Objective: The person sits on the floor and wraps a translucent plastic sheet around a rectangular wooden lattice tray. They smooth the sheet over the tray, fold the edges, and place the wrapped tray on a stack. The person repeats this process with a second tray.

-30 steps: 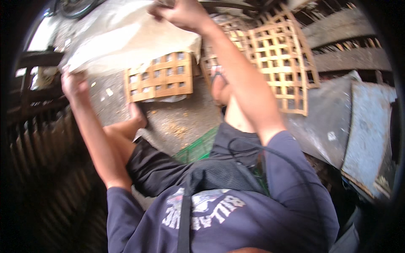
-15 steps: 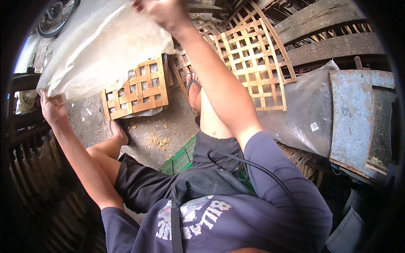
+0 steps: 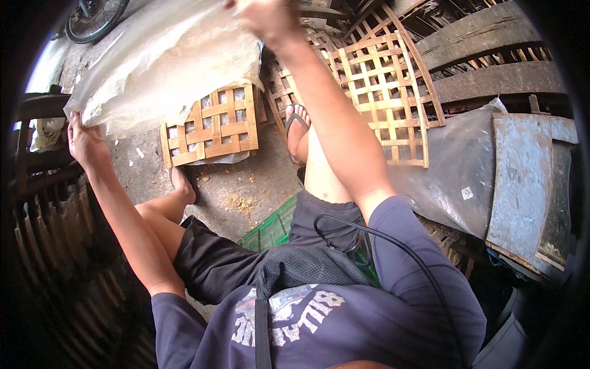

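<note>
A large translucent whitish plastic sheet (image 3: pixel 166 61) stretches between my two hands, sloping over a woven bamboo lattice panel (image 3: pixel 215 123) on the ground. My left hand (image 3: pixel 90 144) pinches the sheet's lower left corner. Up at the top edge my right hand (image 3: pixel 267 21) is closed on the far right part of the sheet; it is blurred and partly cut off, and the sheet passes behind it. The sheet hides the back of the lattice panel, under which more clear plastic shows.
More lattice panels (image 3: pixel 381 92) lean at the right beside wooden planks (image 3: pixel 491 80). Grey plastic sheeting (image 3: pixel 448 172) lies next to a worn blue board (image 3: pixel 519 178). A green crate (image 3: pixel 270 227) is beneath me. A bicycle-like wheel (image 3: pixel 95 21) stands far left; crumbs (image 3: pixel 239 203) litter the floor.
The whole view has shifted slightly, so things sit further right and lower. The sheet's right edge has come down a little and spread; both hands keep their hold.
</note>
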Motion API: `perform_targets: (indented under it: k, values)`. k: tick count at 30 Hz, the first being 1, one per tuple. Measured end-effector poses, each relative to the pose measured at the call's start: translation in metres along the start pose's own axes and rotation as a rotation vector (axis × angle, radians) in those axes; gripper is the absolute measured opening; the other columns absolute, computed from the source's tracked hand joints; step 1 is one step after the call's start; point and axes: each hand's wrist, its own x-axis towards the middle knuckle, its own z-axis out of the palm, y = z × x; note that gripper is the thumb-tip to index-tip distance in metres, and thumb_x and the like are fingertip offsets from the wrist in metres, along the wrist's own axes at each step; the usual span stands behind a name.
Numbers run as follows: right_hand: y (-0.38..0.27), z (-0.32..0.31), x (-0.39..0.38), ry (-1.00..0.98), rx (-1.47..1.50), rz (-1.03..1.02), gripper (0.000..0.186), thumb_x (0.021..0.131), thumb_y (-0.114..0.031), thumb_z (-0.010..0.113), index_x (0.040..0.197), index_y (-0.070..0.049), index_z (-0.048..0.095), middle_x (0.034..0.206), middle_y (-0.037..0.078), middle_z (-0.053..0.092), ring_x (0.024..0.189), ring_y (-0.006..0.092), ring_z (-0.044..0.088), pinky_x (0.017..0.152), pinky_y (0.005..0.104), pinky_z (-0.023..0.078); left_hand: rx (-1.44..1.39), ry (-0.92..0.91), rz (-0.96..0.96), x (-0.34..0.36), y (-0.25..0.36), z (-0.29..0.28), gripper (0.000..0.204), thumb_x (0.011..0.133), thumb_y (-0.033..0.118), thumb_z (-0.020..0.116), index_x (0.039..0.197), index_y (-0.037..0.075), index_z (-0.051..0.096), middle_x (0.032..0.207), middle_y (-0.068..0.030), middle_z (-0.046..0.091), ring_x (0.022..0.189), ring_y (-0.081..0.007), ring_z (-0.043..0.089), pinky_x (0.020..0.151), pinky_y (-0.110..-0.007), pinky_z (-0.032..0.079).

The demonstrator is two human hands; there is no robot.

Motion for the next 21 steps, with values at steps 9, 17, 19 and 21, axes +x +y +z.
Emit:
perform_targets:
  k: [9, 17, 19, 21]
  values:
    - [0.018, 0.039, -0.044, -0.541, -0.846, -0.108, 0.079, 0.077, -0.058, 0.065, 0.140, -0.020, 0.037, 0.136, 0.020, 0.043, 0.131, 0.0409, 0.032, 0.102, 0.0693, 0.020, 0.493, -0.453, 0.168, -0.068, -0.021, 0.052, 0.023, 0.094, 0.020, 0.060, 0.105, 0.001, 0.066, 0.095, -0.0059, 0.068, 0.075, -0.0056, 0.057, 0.061, -0.020, 0.043]
    - [0.030, 0.040, -0.039, -0.579, -0.608, -0.125, 0.022, 0.084, -0.030, 0.066, 0.094, -0.011, 0.070, 0.084, 0.010, 0.070, 0.079, 0.0230, 0.067, 0.077, 0.0381, 0.051, 0.437, -0.744, 0.116, -0.104, -0.040, 0.077, 0.022, 0.092, 0.017, 0.063, 0.102, -0.002, 0.065, 0.085, -0.0019, 0.066, 0.077, -0.0057, 0.058, 0.066, -0.020, 0.045]
    - [0.025, 0.040, -0.027, -0.355, -0.348, -0.193, 0.011, 0.081, -0.019, 0.068, 0.087, -0.011, 0.070, 0.076, 0.009, 0.070, 0.067, 0.0221, 0.068, 0.068, 0.0335, 0.055, 0.547, -0.750, 0.096, -0.105, -0.034, 0.072, 0.025, 0.090, 0.020, 0.066, 0.101, -0.002, 0.066, 0.080, -0.0010, 0.065, 0.073, -0.0060, 0.056, 0.067, -0.022, 0.045]
    - [0.024, 0.018, -0.011, -0.065, -0.407, -0.173, 0.012, 0.080, -0.021, 0.069, 0.087, -0.010, 0.070, 0.080, 0.011, 0.070, 0.072, 0.0189, 0.069, 0.071, 0.0336, 0.054, 0.681, -0.814, 0.051, -0.098, -0.029, 0.072, 0.025, 0.089, 0.020, 0.066, 0.101, -0.002, 0.066, 0.079, -0.0015, 0.065, 0.073, -0.0059, 0.056, 0.068, -0.022, 0.045]
